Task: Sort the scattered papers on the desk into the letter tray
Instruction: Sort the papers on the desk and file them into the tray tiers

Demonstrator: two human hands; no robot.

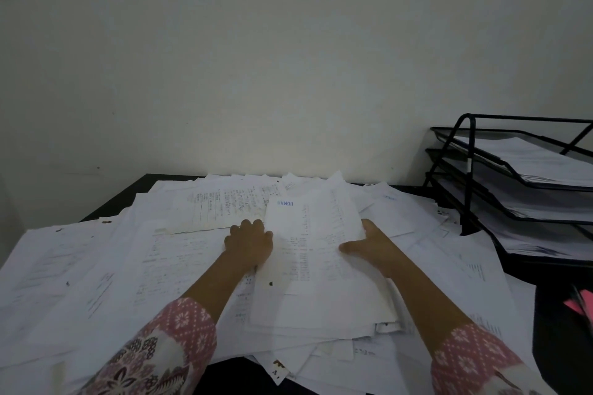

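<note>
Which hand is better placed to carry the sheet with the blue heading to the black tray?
Right, probably. The right hand pinches the sheet by its right edge, thumb on top, and the letter tray stands to that side. The left hand, at the left edge, would have to reach across.

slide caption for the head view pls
Left hand and right hand grip a white printed sheet over scattered white papers on a black desk beside a black wire letter tray.
</note>
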